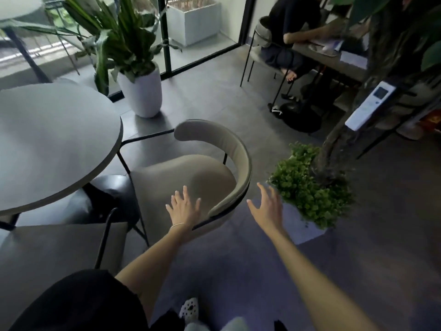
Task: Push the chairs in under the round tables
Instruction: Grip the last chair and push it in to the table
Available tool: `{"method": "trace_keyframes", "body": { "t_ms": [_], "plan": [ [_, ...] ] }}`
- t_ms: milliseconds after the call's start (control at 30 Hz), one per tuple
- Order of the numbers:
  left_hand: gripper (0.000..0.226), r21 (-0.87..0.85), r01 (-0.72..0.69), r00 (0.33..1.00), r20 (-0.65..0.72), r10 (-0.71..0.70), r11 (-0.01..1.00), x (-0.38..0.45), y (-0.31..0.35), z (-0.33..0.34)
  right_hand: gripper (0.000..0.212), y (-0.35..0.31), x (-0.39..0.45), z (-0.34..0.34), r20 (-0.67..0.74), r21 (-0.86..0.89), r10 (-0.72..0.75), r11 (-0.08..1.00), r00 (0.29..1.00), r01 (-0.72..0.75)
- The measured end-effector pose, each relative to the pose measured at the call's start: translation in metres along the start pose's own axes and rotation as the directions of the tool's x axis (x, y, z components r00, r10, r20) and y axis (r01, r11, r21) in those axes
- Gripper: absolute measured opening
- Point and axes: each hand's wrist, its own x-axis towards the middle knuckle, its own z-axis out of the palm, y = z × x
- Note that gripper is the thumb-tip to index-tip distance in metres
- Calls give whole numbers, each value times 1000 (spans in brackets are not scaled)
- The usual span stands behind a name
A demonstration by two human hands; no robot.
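Note:
A beige chair (191, 173) with a curved padded backrest (238, 149) and thin black legs stands to the right of the round grey table (52, 139), its seat mostly out from under the top. My left hand (185, 209) hovers open over the near end of the seat, beside the backrest's near tip. My right hand (268, 206) is open in the air just outside the backrest, fingers spread, touching nothing. A second beige chair (59, 247) sits at the lower left, partly under the table.
A white pot with a tall leafy plant (140, 91) stands beyond the table. A small green bush in a white planter (310, 187) sits close to the chair's right. A seated person (286, 44) is at a far table. A black bag (300, 118) lies on the floor.

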Motion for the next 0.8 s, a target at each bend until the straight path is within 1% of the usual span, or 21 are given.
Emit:
{"method": "trace_keyframes", "body": {
  "t_ms": [200,367,467,600,700,800],
  "plan": [
    [69,-51,178,982,-60,-181,983,39,33,15,63,-3,98,-14,75,-50,-184,981,980,188],
    [68,-161,366,916,-110,-385,917,58,58,29,63,-8,177,-27,169,-61,-346,931,923,361],
    [68,-232,481,850,-113,-515,845,55,65,45,62,-18,214,-26,255,-80,-439,878,861,472],
    [69,-309,619,733,-101,-672,722,49,62,59,62,-46,253,-10,349,-79,-515,816,783,572],
    [68,-372,686,644,-89,-759,626,49,54,66,62,-74,270,10,413,-78,-584,742,699,666],
    [67,-417,732,559,-87,-825,539,53,42,71,61,-100,283,31,456,-80,-607,700,650,710]
  ]
}}
